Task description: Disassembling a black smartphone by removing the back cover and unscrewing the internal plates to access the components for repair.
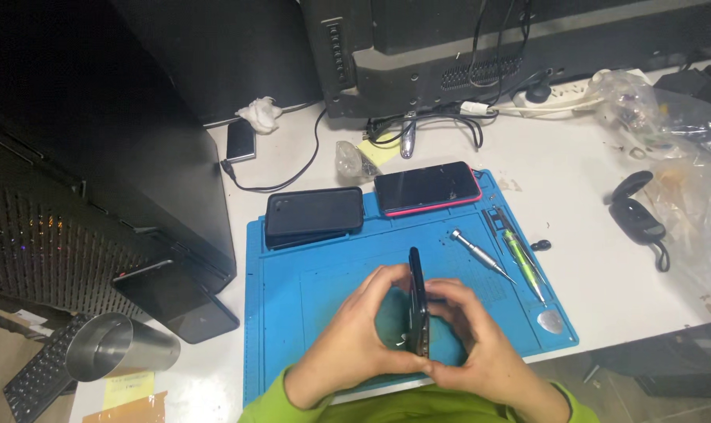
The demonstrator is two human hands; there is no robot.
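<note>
Both our hands, left hand (354,333) and right hand (481,345), pinch a black phone (418,301) edge-up over the blue mat (308,274). Fingers look closed around it, probably prying. Screwdriver (481,254) lies nearby.

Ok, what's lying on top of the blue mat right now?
On the mat: two phones at the back, a screwdriver, tweezers and a pick on its right. Both hands hold a third phone on edge; the mat beneath them is hidden.

Both my hands are up close together over the middle, forearms coming in from the bottom edge. Left hand (363,333) is cupped, fingers curled inward, thumb up top. Right hand (469,337) mirrors it, fingertips pinching toward the left.
</note>
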